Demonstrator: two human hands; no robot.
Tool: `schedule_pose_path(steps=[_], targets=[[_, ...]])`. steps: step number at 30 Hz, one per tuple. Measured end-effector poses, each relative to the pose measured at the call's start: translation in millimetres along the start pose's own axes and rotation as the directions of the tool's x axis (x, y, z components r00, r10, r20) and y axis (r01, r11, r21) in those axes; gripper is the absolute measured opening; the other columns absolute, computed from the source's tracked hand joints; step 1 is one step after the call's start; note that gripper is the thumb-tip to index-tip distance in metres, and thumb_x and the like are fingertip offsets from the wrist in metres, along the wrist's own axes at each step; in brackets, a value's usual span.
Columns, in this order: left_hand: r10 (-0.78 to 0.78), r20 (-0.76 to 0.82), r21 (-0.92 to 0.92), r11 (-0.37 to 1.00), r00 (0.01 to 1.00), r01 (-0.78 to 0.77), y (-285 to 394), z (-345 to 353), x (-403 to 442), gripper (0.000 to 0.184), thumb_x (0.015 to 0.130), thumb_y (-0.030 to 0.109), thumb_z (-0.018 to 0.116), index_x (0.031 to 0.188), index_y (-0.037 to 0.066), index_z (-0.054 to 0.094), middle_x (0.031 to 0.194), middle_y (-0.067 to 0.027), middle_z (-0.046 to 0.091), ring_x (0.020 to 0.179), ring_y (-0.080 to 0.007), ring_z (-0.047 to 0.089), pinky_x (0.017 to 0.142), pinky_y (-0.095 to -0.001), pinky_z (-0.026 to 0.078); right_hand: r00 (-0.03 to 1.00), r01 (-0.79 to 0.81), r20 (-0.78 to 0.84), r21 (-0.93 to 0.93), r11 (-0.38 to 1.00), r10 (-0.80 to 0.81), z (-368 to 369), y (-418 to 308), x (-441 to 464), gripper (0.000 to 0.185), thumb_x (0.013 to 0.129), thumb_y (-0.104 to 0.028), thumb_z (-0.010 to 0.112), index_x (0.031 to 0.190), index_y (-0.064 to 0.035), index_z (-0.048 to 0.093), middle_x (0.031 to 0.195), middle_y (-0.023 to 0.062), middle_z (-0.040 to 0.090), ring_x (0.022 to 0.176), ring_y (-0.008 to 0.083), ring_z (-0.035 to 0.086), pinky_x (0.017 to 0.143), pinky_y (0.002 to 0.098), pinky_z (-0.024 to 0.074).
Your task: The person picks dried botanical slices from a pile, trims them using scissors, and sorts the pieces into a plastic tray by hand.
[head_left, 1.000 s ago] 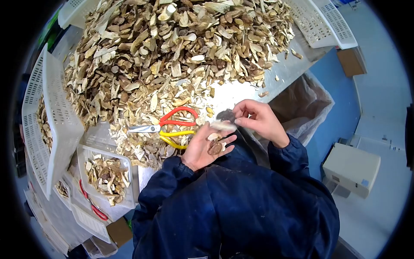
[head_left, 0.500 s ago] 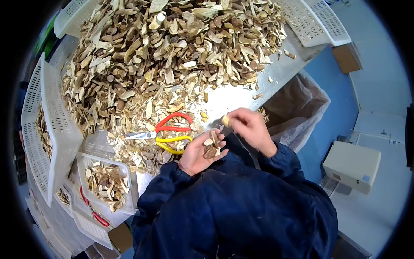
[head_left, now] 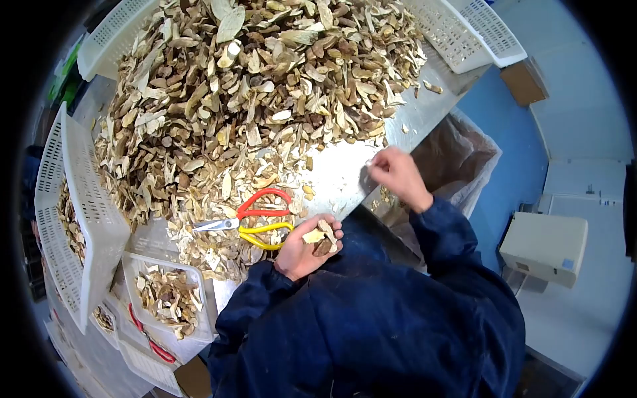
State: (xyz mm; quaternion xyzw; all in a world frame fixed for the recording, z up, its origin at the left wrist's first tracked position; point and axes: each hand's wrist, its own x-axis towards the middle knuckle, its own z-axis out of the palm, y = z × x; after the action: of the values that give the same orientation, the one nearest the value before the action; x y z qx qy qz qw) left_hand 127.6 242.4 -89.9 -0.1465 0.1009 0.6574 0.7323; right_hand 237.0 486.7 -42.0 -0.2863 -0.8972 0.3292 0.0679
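Now the curled right hand, contents unclear, has moved farther from the half-open left hand cupping slices.

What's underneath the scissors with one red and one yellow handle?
Loose mushroom slices show around the scissors and through the handle loops, so the tool seems to rest on them. Whatever lies directly beneath its blades and grips is covered.

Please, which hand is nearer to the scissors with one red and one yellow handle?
The left hand. It is palm up, right beside the yellow handle of the scissors. The right hand is farther off, near the edge of the shiny metal table.
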Motion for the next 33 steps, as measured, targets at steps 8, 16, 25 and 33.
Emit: schedule_pose_path(steps=[8,16,25,33], targets=[[-0.047,-0.034,-0.017,0.999,0.998,0.046,0,1,-3,0.032,0.098,0.026,0.039,0.115,0.005,0.054,0.112,-0.0107,0.058,0.102,-0.0247,0.057,0.090,-0.0422,0.047,0.960,-0.104,-0.266,-0.046,0.994,0.088,-9,6,19,0.039,0.077,-0.029,0.064,0.100,0.0019,0.061,0.081,0.0183,0.061,0.077,0.0311,0.060,0.069,0.0388,0.0469],[-0.031,0.045,-0.037,0.999,0.999,0.032,0,9,-9,0.028,0.096,0.026,0.042,0.108,0.004,0.056,0.104,-0.0098,0.057,0.095,-0.0229,0.055,0.086,-0.0400,0.048,0.948,-0.084,-0.308,0.018,0.996,0.085,29,15,42,0.041,0.080,-0.022,0.064,0.111,0.0039,0.057,0.079,0.0172,0.060,0.070,0.0305,0.059,0.065,0.0384,0.0469],[0.055,-0.028,-0.049,0.997,0.998,-0.057,5,5,-8,0.038,0.096,0.030,0.042,0.124,0.006,0.050,0.114,-0.0117,0.058,0.103,-0.0266,0.056,0.092,-0.0434,0.046,0.962,-0.270,0.226,0.725,0.634,0.151,35,-47,12,0.035,0.085,-0.007,0.064,0.118,-0.0023,0.054,0.078,-0.0004,0.057,0.062,0.0045,0.051,0.053,0.0184,0.0400],[0.074,-0.072,-0.117,0.990,0.995,-0.082,2,11,-11,0.038,0.099,0.034,0.038,0.120,0.006,0.052,0.120,-0.0135,0.056,0.110,-0.0304,0.055,0.097,-0.0496,0.043,0.984,-0.148,0.170,0.597,0.789,0.056,24,-71,-11,0.025,0.084,-0.006,0.062,0.109,-0.0013,0.060,0.078,-0.0011,0.057,0.063,0.0047,0.052,0.053,0.0195,0.0407]])
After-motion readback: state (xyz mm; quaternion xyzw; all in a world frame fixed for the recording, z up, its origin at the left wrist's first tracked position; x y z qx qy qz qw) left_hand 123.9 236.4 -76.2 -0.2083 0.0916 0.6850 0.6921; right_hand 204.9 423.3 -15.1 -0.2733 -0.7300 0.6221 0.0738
